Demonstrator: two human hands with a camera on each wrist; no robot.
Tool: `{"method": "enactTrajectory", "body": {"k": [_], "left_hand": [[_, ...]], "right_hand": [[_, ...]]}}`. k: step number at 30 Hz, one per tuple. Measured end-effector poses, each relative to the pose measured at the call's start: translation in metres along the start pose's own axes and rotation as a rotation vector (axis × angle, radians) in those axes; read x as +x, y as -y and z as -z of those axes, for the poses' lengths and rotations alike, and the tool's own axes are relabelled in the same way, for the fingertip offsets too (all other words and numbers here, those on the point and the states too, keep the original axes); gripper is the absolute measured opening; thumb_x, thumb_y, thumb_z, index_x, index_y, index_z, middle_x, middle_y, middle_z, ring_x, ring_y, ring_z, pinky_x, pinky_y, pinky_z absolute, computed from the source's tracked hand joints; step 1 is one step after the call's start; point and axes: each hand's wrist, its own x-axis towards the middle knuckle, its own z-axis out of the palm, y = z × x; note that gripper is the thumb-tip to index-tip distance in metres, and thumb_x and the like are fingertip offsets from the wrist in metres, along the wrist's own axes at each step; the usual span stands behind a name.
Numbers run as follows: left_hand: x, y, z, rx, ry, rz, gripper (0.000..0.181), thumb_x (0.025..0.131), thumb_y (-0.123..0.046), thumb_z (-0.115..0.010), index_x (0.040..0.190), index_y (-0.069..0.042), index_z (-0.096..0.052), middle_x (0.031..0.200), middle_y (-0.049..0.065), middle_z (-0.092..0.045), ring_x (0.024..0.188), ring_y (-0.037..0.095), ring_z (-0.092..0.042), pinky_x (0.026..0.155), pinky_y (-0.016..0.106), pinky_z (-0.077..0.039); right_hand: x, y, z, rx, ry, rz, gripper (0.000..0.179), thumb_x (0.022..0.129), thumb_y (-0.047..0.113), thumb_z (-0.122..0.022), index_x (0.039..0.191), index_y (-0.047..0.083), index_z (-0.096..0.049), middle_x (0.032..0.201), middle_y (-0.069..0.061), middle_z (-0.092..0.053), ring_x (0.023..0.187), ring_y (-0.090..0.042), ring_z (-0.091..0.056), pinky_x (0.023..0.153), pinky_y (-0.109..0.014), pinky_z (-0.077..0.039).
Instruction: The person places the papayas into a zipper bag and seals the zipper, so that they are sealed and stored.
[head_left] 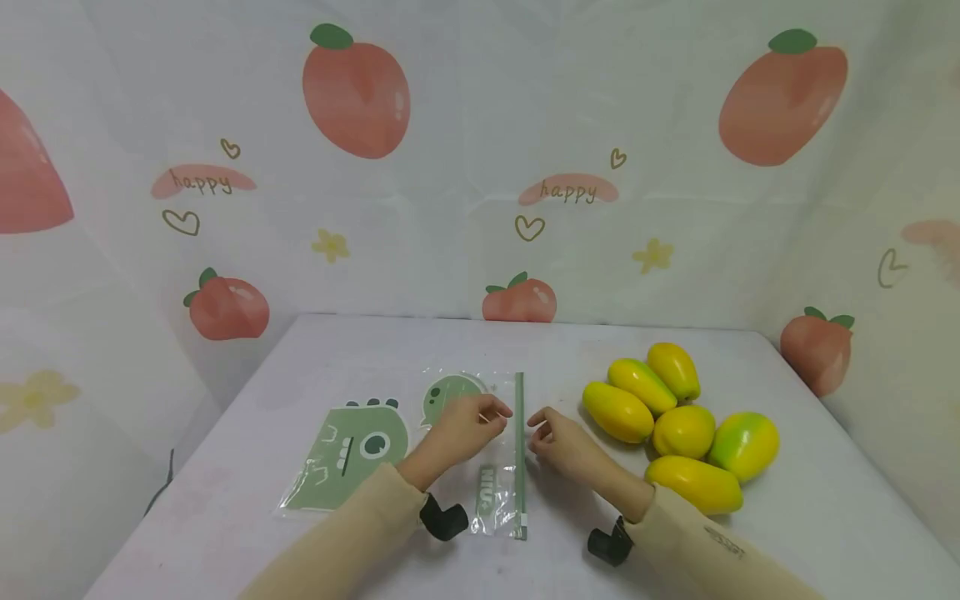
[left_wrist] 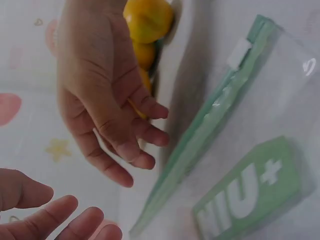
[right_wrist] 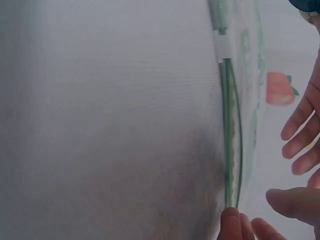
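A clear zip bag (head_left: 498,450) with green dinosaur prints lies flat on the table. Its green zip strip (head_left: 521,450) runs along the right edge, with a white slider (left_wrist: 239,53) near the end closest to the person. Above the bag hovers my left hand (head_left: 463,429), fingers loosely bent and nothing in them. Just right of the strip is my right hand (head_left: 567,447), its fingers relaxed and holding nothing. In the right wrist view, the right fingertips (right_wrist: 231,225) overlap the strip's end; whether they touch it I cannot tell.
Several yellow-green mangoes (head_left: 684,432) lie grouped on the table (head_left: 600,567) to the right of the right hand. A white cloth (head_left: 450,208) printed with peaches hangs behind and at the sides.
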Motion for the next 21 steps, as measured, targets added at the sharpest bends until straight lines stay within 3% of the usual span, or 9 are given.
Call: {"method": "enactTrajectory", "body": {"k": [6, 11, 21], "left_hand": [[0.008, 0.010, -0.013, -0.131, 0.069, 0.078, 0.018, 0.085, -0.009, -0.062, 0.100, -0.003, -0.069, 0.082, 0.007, -0.069, 0.067, 0.010, -0.059, 0.059, 0.023, -0.047], [0.013, 0.016, -0.024, -0.247, 0.112, 0.164, 0.019, 0.082, -0.005, -0.063, 0.100, -0.001, -0.067, 0.079, 0.007, -0.067, 0.064, 0.010, -0.058, 0.059, 0.022, -0.049], [0.018, 0.023, -0.035, -0.220, 0.133, 0.216, 0.021, 0.078, -0.005, -0.072, 0.097, -0.003, -0.065, 0.077, 0.003, -0.066, 0.065, 0.012, -0.057, 0.057, 0.023, -0.048]], "right_hand": [[0.003, -0.002, -0.004, -0.037, 0.040, 0.002, 0.028, 0.085, -0.001, -0.067, 0.110, 0.003, -0.056, 0.086, -0.005, -0.062, 0.070, -0.014, -0.055, 0.062, -0.027, -0.048], [0.007, -0.003, -0.004, -0.046, 0.050, 0.003, 0.028, 0.082, -0.002, -0.068, 0.108, 0.003, -0.056, 0.084, -0.005, -0.062, 0.068, -0.014, -0.055, 0.060, -0.026, -0.048], [0.013, -0.004, -0.005, -0.065, 0.074, -0.010, 0.032, 0.078, 0.002, -0.076, 0.103, 0.004, -0.056, 0.084, -0.005, -0.059, 0.072, -0.017, -0.053, 0.063, -0.027, -0.047]]}}
